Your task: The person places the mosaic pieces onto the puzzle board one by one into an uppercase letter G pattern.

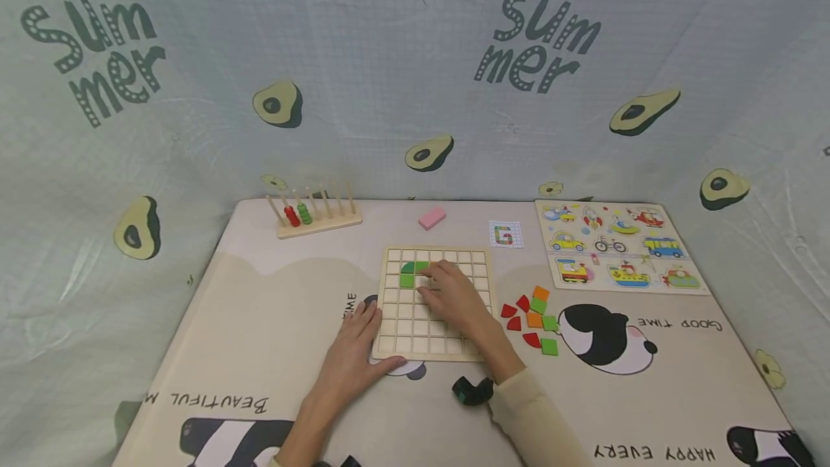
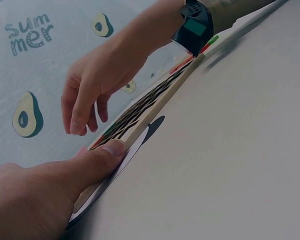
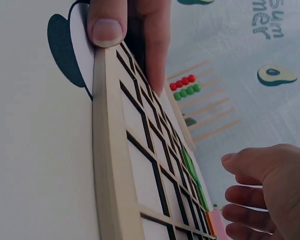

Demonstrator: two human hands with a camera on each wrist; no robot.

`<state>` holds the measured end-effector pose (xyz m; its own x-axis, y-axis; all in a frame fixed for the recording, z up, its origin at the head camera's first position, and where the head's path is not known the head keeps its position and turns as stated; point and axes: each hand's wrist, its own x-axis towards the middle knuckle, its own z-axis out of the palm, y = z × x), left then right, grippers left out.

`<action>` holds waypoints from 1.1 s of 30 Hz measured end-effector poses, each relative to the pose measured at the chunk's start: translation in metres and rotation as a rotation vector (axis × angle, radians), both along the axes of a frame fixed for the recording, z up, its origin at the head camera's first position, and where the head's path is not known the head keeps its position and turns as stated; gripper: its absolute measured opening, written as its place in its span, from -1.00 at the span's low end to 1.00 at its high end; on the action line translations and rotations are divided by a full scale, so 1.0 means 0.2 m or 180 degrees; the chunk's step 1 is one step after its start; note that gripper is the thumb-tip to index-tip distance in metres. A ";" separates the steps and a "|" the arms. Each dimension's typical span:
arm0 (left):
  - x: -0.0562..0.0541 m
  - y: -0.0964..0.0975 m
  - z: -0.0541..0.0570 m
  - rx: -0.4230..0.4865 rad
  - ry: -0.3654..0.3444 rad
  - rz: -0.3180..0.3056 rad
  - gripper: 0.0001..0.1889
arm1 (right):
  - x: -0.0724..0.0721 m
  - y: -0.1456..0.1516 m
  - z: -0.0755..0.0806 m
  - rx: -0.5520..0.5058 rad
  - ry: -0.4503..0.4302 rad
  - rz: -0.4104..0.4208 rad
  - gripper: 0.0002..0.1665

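My left hand (image 1: 353,348), thumb stretched out, touched the near left corner of the board (image 1: 418,328), midway between the table's (image 1: 246,323) side edges. My right hand (image 1: 454,301) hung above, thumb and fingers apart, beside green blocks (image 1: 407,279).

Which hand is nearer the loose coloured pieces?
Right. The right hand is over the board, left of the loose coloured pieces; the left hand is farther, at the board's near left corner.
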<state>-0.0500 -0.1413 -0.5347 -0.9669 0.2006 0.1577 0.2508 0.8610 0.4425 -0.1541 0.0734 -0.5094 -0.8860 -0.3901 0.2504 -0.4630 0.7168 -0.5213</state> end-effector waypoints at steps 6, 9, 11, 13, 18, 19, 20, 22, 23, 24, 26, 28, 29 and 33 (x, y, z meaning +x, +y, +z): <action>0.00 0.00 0.00 0.0008 -0.0026 0.0016 0.02 | 0.02 0.04 -0.01 0.0015 0.0012 -0.0088 -0.59; 0.00 0.00 0.00 0.0025 -0.0031 0.0017 0.02 | 0.03 0.06 0.00 -0.0039 -0.0004 -0.0130 -0.58; 0.00 0.00 0.00 0.0039 -0.0036 0.0015 0.01 | 0.03 0.08 0.00 -0.0074 -0.0030 -0.0165 -0.57; 0.00 0.00 0.01 0.0050 -0.0034 0.0009 0.01 | 0.03 0.10 0.00 -0.0152 -0.0040 -0.0200 -0.58; 0.00 0.00 0.00 0.0056 -0.0032 0.0002 0.01 | 0.03 0.16 0.01 -0.0217 -0.0052 -0.0301 -0.56; 0.00 0.00 0.00 0.0054 -0.0037 0.0004 0.01 | 0.02 0.17 0.01 -0.0237 -0.0074 -0.0320 -0.55; 0.00 0.00 0.00 0.0054 -0.0042 0.0005 0.01 | 0.02 0.18 0.01 -0.0264 -0.0091 -0.0329 -0.55; 0.00 0.00 0.00 0.0045 -0.0050 0.0005 0.01 | 0.01 0.21 0.01 -0.0318 -0.0129 -0.0358 -0.55; 0.00 0.00 -0.01 0.0048 -0.0053 0.0005 0.01 | 0.01 0.22 0.01 -0.0347 -0.0127 -0.0369 -0.56; 0.00 0.00 -0.01 0.0050 -0.0056 0.0004 0.01 | 0.01 0.24 0.01 -0.0363 -0.0112 -0.0385 -0.57; 0.00 0.00 -0.01 0.0058 -0.0064 0.0005 0.01 | 0.00 0.27 0.01 -0.0420 -0.0040 -0.0410 -0.58; 0.00 0.00 -0.01 0.0063 -0.0068 0.0004 0.01 | -0.01 0.30 0.01 -0.0476 0.0007 -0.0422 -0.58; 0.00 0.00 -0.01 0.0072 -0.0072 0.0005 0.02 | -0.01 0.32 0.01 -0.0508 0.0036 -0.0442 -0.58; 0.00 -0.01 0.00 0.0077 -0.0071 0.0006 0.02 | -0.01 0.38 0.01 -0.0561 0.0102 -0.0547 -0.56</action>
<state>-0.0502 -0.1424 -0.5350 -0.9706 0.1951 0.1411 0.2390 0.8505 0.4686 -0.1558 0.1499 -0.5073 -0.9261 -0.1821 0.3303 -0.3604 0.6858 -0.6323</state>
